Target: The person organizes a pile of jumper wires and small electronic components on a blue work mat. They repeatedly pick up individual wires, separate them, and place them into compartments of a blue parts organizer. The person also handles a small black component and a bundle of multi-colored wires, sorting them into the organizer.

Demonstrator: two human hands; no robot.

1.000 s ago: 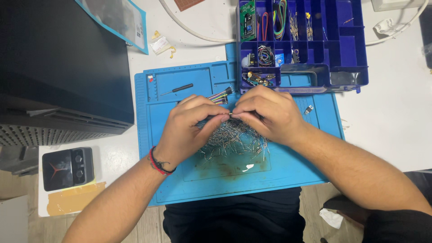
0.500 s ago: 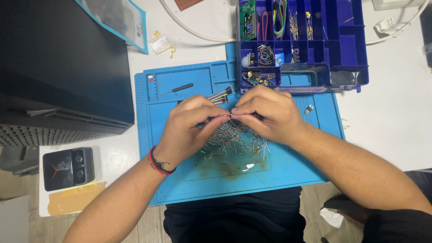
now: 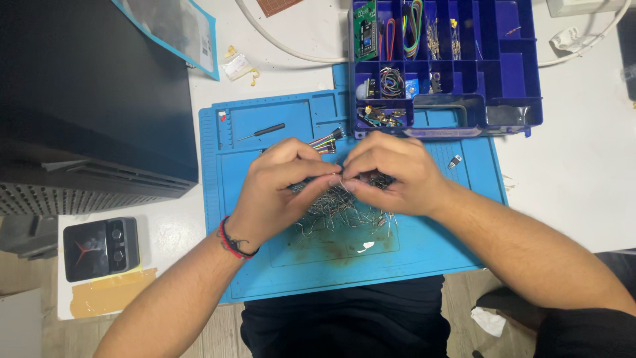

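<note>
Head view: tangled silvery wire pile

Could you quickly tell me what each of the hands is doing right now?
Left hand: fingers pinched on a thin wire lead.
Right hand: pinched on the same wire lead.

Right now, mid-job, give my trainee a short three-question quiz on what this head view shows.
1. True or false: the left hand and right hand meet fingertip to fingertip over the pile of thin wire pieces.
2. Multiple choice: the pile lies on A) the white table, B) the blue work mat, C) the blue compartment box.
3. Which wrist wears the red and black band?

Key: 1 true; the fingers pinch something small between them, too fine to identify. 2 B. 3 the left wrist.
</note>
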